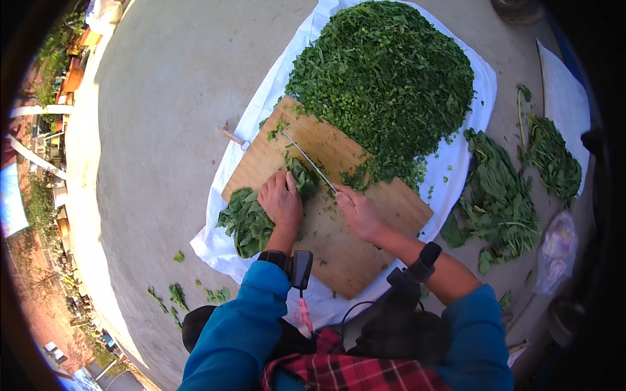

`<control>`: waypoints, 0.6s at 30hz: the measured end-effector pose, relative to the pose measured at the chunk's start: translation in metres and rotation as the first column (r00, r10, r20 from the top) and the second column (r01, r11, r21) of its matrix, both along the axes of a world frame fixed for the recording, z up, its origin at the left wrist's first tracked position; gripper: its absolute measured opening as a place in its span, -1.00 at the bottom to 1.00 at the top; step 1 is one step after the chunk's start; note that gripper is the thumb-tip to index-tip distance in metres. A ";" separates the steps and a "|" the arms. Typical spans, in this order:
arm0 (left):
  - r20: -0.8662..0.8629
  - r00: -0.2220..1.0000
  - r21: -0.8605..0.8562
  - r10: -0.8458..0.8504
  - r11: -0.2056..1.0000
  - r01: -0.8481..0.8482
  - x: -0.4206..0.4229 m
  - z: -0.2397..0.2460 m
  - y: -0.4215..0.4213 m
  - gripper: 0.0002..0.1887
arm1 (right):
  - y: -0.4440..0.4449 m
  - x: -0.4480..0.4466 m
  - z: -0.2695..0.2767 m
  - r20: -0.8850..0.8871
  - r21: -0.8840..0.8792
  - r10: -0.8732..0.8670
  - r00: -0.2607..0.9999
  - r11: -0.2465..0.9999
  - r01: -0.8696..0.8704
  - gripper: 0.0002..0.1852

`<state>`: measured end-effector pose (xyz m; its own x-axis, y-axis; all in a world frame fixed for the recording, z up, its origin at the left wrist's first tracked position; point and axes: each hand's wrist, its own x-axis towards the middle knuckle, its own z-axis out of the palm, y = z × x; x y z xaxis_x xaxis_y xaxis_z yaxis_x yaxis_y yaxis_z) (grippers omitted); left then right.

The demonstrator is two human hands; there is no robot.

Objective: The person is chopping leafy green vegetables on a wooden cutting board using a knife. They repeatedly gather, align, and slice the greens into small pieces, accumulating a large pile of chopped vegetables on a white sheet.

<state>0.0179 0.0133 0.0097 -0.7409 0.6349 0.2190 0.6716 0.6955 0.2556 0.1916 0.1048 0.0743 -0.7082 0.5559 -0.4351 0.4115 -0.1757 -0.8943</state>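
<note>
My left hand [282, 198] presses down on a bunch of leafy greens [247, 222] that lies across a wooden cutting board [342, 259]. In my right hand [359, 213] is the handle of a knife [310, 161], whose thin blade points up and to the left over the board. The cut end of the bunch is close to the left of the blade. Beyond the board rises a large heap of chopped greens [386, 78], leaves mixed with short stem pieces. Board and heap both rest on a white woven sheet [481, 88]. Green scraps cling to the board.
Uncut leafy greens [503, 200] lie on the concrete floor [161, 122] at the right, with another bunch [552, 156] behind. A clear plastic bag [557, 249] sits near them. A short stick [230, 133] touches the sheet's left edge. Loose leaves [178, 295] are scattered at lower left.
</note>
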 end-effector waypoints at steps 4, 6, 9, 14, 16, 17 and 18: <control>0.001 1.000 0.018 0.012 1.000 -0.012 0.001 -0.002 0.000 -0.77 | 0.001 0.027 0.029 -0.001 -0.084 0.053 0.999 0.995 -0.053 -0.55; 0.009 1.000 0.015 0.024 1.000 -0.024 0.001 -0.001 0.001 -0.78 | -0.003 0.038 0.036 -0.012 -0.027 0.074 0.997 0.997 -0.075 -0.55; 0.040 0.998 -0.007 0.048 0.999 -0.048 0.001 -0.001 0.002 -0.78 | -0.007 0.046 0.039 -0.027 -0.019 0.094 0.995 0.995 -0.094 -0.54; 0.010 0.999 -0.017 0.035 0.999 -0.034 0.002 0.000 0.002 -0.78 | -0.006 0.044 0.037 -0.019 -0.037 0.107 0.994 0.993 -0.108 -0.54; 0.002 0.999 -0.010 0.032 0.999 -0.032 0.002 -0.001 0.003 -0.79 | -0.002 0.042 0.038 -0.009 -0.042 0.123 0.992 0.991 -0.123 -0.55; -0.001 0.999 0.000 0.034 0.999 -0.034 0.002 -0.001 0.003 -0.79 | 0.000 0.039 0.037 -0.015 -0.037 0.129 0.992 0.991 -0.129 -0.55; -0.004 0.999 0.010 0.034 0.999 -0.034 0.002 -0.002 0.003 -0.79 | 0.002 0.036 0.036 -0.022 -0.033 0.134 0.991 0.990 -0.134 -0.55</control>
